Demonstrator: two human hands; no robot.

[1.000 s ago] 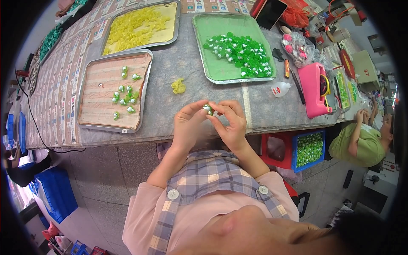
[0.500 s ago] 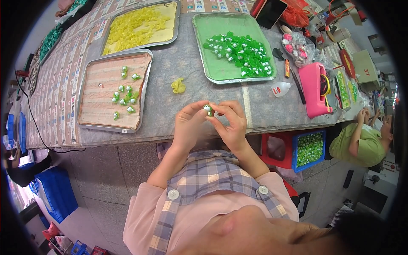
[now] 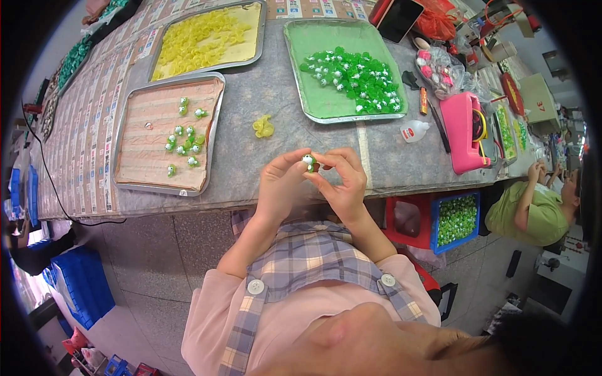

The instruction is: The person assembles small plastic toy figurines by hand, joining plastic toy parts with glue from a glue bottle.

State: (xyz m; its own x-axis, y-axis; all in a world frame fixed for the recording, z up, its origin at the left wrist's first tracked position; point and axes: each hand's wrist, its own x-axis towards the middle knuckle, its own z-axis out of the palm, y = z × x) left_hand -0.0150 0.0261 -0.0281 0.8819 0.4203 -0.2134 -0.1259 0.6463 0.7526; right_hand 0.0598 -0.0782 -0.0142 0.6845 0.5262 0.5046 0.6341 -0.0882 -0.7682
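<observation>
Above the table's near edge, a small green and white figurine (image 3: 309,161) is pinched between the fingertips of both hands. My left hand (image 3: 280,182) holds it from the left with thumb and fingers. From the right, my right hand (image 3: 342,178) grips it with thumb and forefinger. Just beyond lies a small clump of yellow pieces (image 3: 263,126) on the grey table cover. To the left, a tray lined with pinkish cloth (image 3: 135,138) carries several similar green and white figurines (image 3: 182,145).
Farther back stand a tray of yellow pieces (image 3: 256,47) and a green tray (image 3: 313,37) with green and white parts. At right are a small white bottle (image 3: 414,131) and a pink tape dispenser (image 3: 461,135). A blue crate (image 3: 434,233) sits below the edge; a co-worker (image 3: 530,210) sits beyond.
The figurine has shifted very slightly to the right between my fingertips and shows more of its face. Both hands keep their grip; the trays are unchanged.
</observation>
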